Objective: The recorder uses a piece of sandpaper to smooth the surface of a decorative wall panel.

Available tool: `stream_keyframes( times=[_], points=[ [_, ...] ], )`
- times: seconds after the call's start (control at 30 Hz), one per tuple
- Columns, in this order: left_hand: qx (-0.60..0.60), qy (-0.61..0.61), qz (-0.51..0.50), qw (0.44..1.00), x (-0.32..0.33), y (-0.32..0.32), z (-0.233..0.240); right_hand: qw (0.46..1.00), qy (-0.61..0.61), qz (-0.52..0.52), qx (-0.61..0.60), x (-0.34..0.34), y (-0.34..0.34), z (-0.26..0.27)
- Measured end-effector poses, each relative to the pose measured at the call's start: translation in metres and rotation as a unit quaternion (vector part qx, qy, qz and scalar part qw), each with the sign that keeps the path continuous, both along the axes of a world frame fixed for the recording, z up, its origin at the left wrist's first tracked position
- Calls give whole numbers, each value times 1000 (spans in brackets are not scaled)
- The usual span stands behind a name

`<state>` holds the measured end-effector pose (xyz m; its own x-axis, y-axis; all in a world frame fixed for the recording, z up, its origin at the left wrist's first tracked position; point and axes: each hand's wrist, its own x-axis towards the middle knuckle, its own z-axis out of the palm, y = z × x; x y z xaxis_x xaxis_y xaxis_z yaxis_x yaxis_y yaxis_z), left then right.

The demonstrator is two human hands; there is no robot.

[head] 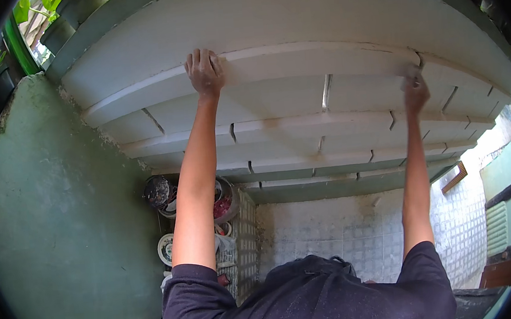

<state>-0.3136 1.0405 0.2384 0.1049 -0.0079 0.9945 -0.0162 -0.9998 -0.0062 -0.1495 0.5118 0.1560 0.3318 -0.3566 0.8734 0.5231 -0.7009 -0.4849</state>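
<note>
A pale, stepped wall with projecting ledges and narrow vertical grooves rises before me. On the left, my left hand (pixel 204 70) rests at the top ledge (pixel 292 60), its bent fingers hooked over the edge. White dust coats its knuckles. Farther right, my right hand (pixel 416 90) is raised against the face of the same ledge, beside a dark vertical groove (pixel 420 59). Its fingers look curled, but motion blur hides the tips and whatever may be between them. Lower down, a second ledge (pixel 307 125) crosses between my forearms.
A rough green side wall (pixel 59 213) borders my left. Below are a bucket (pixel 232 202), a dark round container (pixel 158 191) and a white round lid (pixel 166 249) beside a tiled block. The tiled floor (pixel 316 231) looks dusty. Potted plants (pixel 57 33) stand at upper left.
</note>
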Motion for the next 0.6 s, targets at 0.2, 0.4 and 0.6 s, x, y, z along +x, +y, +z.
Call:
stream_keyframes(
  times=[0.2,0.4,0.6],
  points=[
    [3,-21,-3,1000,3,2,-1,993,101,12,56,9,-14,5],
    [-4,0,-3,1000,2,4,-4,991,32,118,46,-61,173,22],
    [-7,8,-5,1000,-2,3,-3,931,61,352,-70,-152,368,22]
  ],
)
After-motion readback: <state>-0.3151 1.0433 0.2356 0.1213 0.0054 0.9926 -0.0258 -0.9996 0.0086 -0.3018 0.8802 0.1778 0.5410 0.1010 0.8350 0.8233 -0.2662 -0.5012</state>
